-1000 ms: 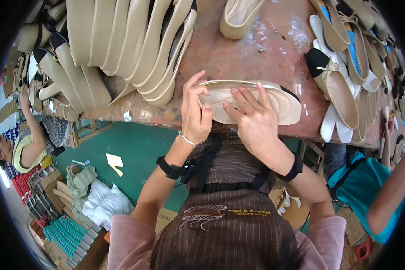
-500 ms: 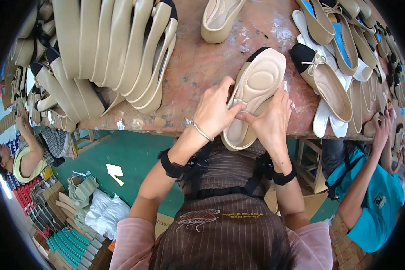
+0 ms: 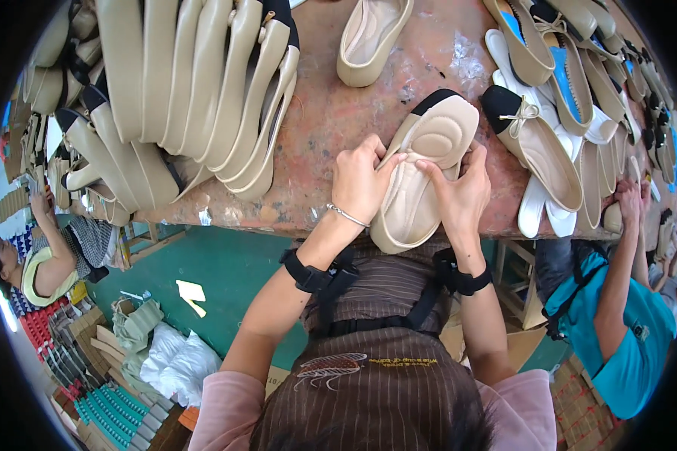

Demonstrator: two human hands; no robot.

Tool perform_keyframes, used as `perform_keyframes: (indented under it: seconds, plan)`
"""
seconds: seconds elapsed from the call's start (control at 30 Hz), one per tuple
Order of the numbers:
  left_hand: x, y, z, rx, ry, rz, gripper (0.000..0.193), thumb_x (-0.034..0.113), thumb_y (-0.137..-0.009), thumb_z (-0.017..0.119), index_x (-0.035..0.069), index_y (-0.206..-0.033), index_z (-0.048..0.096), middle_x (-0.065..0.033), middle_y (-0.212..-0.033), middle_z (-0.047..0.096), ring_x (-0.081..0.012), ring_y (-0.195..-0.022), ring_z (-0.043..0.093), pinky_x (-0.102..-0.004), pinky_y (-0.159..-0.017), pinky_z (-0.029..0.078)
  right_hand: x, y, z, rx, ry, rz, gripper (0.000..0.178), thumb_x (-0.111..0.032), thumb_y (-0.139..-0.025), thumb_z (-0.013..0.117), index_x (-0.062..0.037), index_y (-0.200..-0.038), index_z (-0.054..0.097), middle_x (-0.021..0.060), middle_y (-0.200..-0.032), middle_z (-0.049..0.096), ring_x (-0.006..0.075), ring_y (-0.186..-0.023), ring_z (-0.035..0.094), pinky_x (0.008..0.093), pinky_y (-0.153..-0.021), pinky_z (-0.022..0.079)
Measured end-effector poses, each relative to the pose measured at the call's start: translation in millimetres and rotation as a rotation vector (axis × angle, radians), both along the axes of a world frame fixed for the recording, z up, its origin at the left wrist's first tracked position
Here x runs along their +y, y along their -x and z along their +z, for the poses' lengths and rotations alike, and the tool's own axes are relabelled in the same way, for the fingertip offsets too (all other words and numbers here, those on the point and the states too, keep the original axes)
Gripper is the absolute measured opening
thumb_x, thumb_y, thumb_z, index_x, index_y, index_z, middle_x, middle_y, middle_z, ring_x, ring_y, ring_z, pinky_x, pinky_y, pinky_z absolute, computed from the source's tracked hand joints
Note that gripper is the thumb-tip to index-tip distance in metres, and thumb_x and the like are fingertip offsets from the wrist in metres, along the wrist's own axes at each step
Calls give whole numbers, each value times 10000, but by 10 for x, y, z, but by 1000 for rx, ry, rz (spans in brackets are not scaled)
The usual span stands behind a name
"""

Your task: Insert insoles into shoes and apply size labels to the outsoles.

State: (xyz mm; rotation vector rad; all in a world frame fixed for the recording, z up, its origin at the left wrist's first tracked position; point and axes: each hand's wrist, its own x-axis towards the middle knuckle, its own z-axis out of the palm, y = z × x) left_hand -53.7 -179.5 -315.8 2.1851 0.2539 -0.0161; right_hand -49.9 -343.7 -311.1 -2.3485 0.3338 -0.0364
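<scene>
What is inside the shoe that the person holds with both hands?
A beige padded insole lies partly in the shoe, its wide end over the black toe. The shoe's inner bottom cannot be seen under it.

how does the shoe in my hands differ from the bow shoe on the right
The held shoe is gripped by the left hand and right hand; the bow shoe lies untouched. A padded insole overlaps the held shoe's front; the bow shoe's toe is uncovered. Both are beige with black toes.

Scuffed reddish worktable (image 3: pixel 331 113), green floor (image 3: pixel 237 274), bright light (image 3: pixel 6 310) far left
</scene>
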Motion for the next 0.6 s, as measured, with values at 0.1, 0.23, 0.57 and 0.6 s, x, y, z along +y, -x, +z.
perform_keyframes:
  seconds: [0.1, 0.23, 0.57, 0.6]
  plan:
    - [-3, 19, 92, 32, -23, -12, 306, 216, -829, 814, -3, -929, 625, -128, -594, 621, -190, -468, 555, -355, -505, 452, -2, -89, 109, -224, 9, 73, 843, -243, -649, 927, -6, -1337, 503, 183, -1051, 670, 344, -959, 664, 452, -943, 494]
    - [59, 399, 264, -84, 67, -84, 734, 271, -805, 833, 10, -1365, 438, -228, -1172, 596, -309, -981, 636, -371, -785, 542, 39, -299, 378, -351, -212, 58, 822, -187, -717, 881, -5, -1404, 466, 161, -1078, 661, 307, -970, 666, 400, -919, 518]
    - [-35, 865, -182, -401, -115, -334, 1225, 401, -701, 860, -44, -1545, 91, -316, -1557, 281, -502, -1491, 162, -705, -1155, 44, 247, 661, 460, -165, 175, 582, 304, 19, -726, 690, -6, -1016, 600, 261, -1369, 533, 464, -1384, 407, 624, -1181, 209]
    - [-33, 861, -211, -422, -131, -317, 1210, 396, -709, 847, -56, -1540, 92, -321, -1544, 307, -494, -1496, 158, -706, -1153, 32, 288, 689, 454, -128, 171, 534, 389, 8, -744, 668, 8, -1125, 592, 259, -1390, 522, 465, -1386, 403, 626, -1182, 197]
